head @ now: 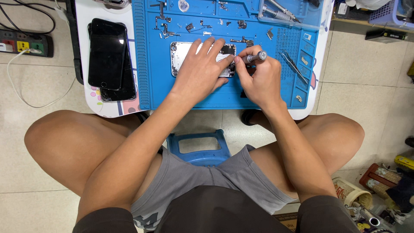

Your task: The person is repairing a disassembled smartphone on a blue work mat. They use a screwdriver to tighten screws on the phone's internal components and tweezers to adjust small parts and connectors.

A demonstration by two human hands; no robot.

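Screwdriver (255, 56) sits pinched in the right hand (258, 82), tip probably on a screw; left hand (202, 69) lies flat-fingered, steadying the phone (179, 58). Keeping the driver upright avoids slipping.

You wear grey shorts with pale lettering on one leg and a dark top; your arms and hands are bare.
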